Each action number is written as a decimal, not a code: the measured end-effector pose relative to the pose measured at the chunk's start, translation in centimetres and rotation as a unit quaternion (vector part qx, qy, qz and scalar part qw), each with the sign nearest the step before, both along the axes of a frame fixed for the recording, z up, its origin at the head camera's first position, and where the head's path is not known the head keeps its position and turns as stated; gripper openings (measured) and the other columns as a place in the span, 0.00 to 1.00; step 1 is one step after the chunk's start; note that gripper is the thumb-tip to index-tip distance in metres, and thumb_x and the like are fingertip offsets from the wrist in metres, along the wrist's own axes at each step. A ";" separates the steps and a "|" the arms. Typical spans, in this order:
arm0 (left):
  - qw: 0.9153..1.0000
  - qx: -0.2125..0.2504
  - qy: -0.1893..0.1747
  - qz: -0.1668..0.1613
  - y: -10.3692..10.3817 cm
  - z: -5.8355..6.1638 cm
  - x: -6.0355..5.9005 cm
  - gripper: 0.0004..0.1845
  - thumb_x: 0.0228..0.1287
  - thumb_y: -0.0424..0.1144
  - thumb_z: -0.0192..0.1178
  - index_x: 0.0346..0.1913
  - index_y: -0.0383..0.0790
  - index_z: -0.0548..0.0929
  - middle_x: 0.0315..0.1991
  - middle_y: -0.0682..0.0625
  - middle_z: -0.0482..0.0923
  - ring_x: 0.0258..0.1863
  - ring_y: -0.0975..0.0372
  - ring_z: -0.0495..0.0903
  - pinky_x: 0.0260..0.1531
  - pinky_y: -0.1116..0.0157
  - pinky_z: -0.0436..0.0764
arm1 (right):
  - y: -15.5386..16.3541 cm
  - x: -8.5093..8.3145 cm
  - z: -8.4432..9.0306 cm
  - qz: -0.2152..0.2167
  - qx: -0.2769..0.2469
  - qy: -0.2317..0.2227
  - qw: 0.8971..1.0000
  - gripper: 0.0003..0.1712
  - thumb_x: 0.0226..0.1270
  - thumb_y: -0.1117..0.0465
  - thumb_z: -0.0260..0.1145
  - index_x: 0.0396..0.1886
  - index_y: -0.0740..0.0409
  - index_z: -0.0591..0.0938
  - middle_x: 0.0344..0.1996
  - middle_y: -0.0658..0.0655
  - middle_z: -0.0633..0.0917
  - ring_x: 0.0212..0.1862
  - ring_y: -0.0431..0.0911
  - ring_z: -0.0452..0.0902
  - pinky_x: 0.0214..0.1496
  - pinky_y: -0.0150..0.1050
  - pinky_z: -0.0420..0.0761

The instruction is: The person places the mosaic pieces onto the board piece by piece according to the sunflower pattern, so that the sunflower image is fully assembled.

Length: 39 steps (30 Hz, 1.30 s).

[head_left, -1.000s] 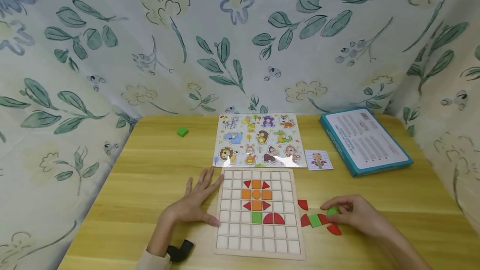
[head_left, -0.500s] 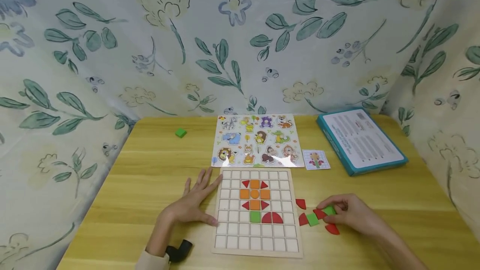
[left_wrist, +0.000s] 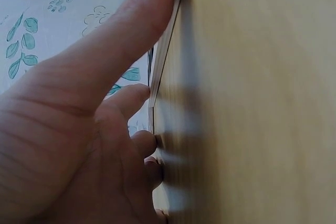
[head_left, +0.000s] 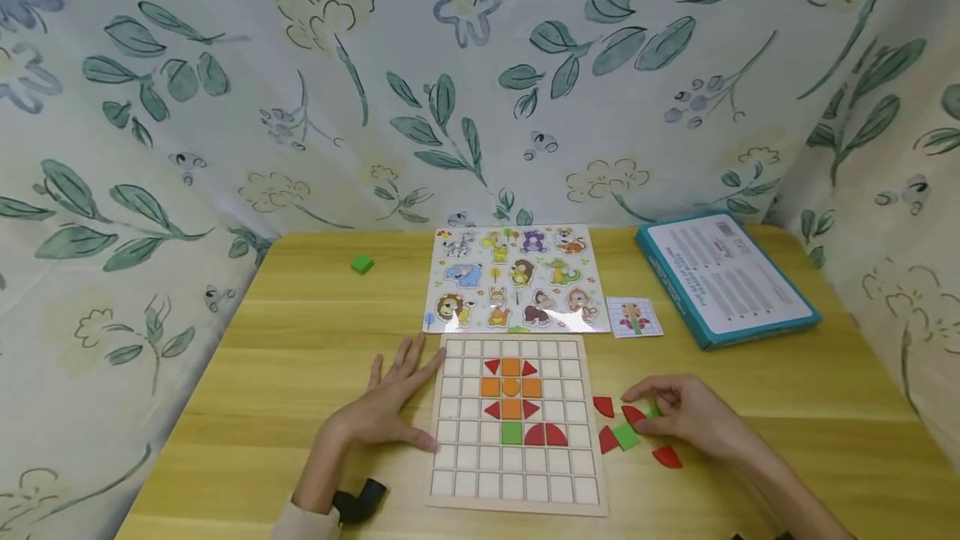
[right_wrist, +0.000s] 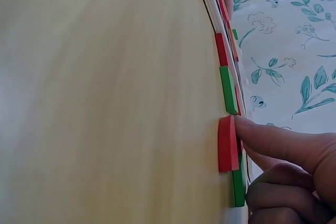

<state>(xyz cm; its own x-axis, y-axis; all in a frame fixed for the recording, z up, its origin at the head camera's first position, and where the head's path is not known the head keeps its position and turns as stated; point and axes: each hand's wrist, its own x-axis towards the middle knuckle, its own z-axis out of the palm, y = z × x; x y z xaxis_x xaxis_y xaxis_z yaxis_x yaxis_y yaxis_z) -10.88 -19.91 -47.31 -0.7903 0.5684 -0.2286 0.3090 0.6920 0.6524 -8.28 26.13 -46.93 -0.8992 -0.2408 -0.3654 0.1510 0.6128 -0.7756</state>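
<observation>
My left hand [head_left: 386, 411] lies with fingers spread at the left edge of a wooden grid board [head_left: 465, 486]; thumb and fingertips touch that edge. On the board are orange squares, an orange disc [head_left: 511, 387], small red triangles, a green square [head_left: 512, 433] and two red quarter circles [head_left: 545, 435]. To the right of the board, my right hand [head_left: 690, 415] pinches a red quarter-circle block [head_left: 633, 415] between thumb and index finger. A green block [head_left: 654, 412] is partly hidden behind that hand. Nearby lie another green square [head_left: 626, 437] and loose red quarter circles [head_left: 667, 457].
Behind the board lies an animal picture puzzle [head_left: 517, 277], with a small pattern card [head_left: 635, 317] to its right. A teal-edged box [head_left: 727, 277] sits at the back right. A green block [head_left: 362, 263] is at the back left. A black bent object [head_left: 362, 502] lies near my left forearm.
My right hand has let go of the green block, taken the red quarter circle and shifted it slightly up and left. My left hand stays at the board's edge.
</observation>
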 end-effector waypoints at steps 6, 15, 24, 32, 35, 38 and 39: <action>1.000 0.003 -0.003 0.002 0.0 -0.1 0.1 0.67 0.48 0.57 0.80 0.85 0.49 0.45 0.84 0.40 0.19 0.82 0.41 0.18 0.72 0.31 0.17 | -0.4 -0.1 0.1 0.005 -0.005 -0.004 1.000 0.18 0.58 0.60 0.80 0.48 0.57 0.88 0.17 0.48 0.64 0.21 0.39 0.59 0.25 0.33 0.60; 1.000 0.005 -0.004 0.005 0.0 -0.1 0.2 0.67 0.48 0.56 0.80 0.85 0.50 0.45 0.84 0.40 0.19 0.82 0.41 0.18 0.72 0.31 0.16 | -1.0 -0.7 0.5 0.000 -0.011 -0.004 1.000 0.18 0.59 0.60 0.80 0.48 0.59 0.87 0.18 0.49 0.66 0.21 0.39 0.60 0.24 0.33 0.62; 1.000 -0.001 -0.001 0.004 0.0 -0.1 0.2 0.68 0.49 0.57 0.80 0.85 0.49 0.44 0.84 0.40 0.19 0.82 0.41 0.18 0.72 0.30 0.17 | 0.6 -1.2 0.7 -0.005 0.008 0.003 1.000 0.24 0.58 0.54 0.80 0.52 0.57 0.86 0.19 0.48 0.66 0.21 0.40 0.62 0.24 0.33 0.62; 1.000 -0.003 0.010 0.001 0.2 0.1 -0.2 0.68 0.48 0.57 0.80 0.85 0.49 0.45 0.84 0.39 0.21 0.83 0.41 0.19 0.72 0.30 0.18 | 3.3 -0.7 0.4 0.035 -0.028 -0.016 0.999 0.23 0.61 0.55 0.78 0.53 0.61 0.86 0.19 0.47 0.64 0.21 0.38 0.61 0.25 0.35 0.62; 1.000 -0.003 0.006 0.001 0.2 0.1 -0.2 0.68 0.47 0.56 0.80 0.85 0.49 0.45 0.84 0.39 0.21 0.83 0.41 0.19 0.72 0.30 0.18 | 4.2 -0.4 0.0 0.058 -0.051 -0.024 0.997 0.23 0.61 0.59 0.78 0.54 0.64 0.85 0.19 0.48 0.63 0.21 0.38 0.60 0.26 0.37 0.60; 1.000 -0.003 0.006 0.001 0.1 0.1 -0.1 0.68 0.47 0.57 0.80 0.85 0.49 0.45 0.84 0.39 0.20 0.83 0.41 0.19 0.72 0.30 0.18 | 4.8 -0.1 -0.2 0.058 -0.056 -0.030 0.996 0.24 0.61 0.60 0.78 0.55 0.64 0.85 0.19 0.48 0.63 0.22 0.38 0.60 0.26 0.36 0.60; 1.000 -0.003 0.006 0.001 0.1 0.0 -0.1 0.68 0.47 0.57 0.80 0.85 0.49 0.45 0.84 0.40 0.20 0.83 0.41 0.19 0.72 0.30 0.18 | 5.0 -0.1 -0.2 0.057 -0.056 -0.028 0.996 0.24 0.61 0.60 0.77 0.55 0.65 0.84 0.20 0.48 0.63 0.22 0.38 0.60 0.26 0.36 0.60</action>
<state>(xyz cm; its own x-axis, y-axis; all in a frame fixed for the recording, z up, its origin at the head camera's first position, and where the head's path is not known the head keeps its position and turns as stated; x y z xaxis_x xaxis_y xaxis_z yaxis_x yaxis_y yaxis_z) -10.98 -19.78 -47.29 -0.7938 0.5660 -0.2223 0.3158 0.6961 0.6447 -8.39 31.13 -47.13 -0.8425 -0.3827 -0.3792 0.1303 0.5383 -0.8326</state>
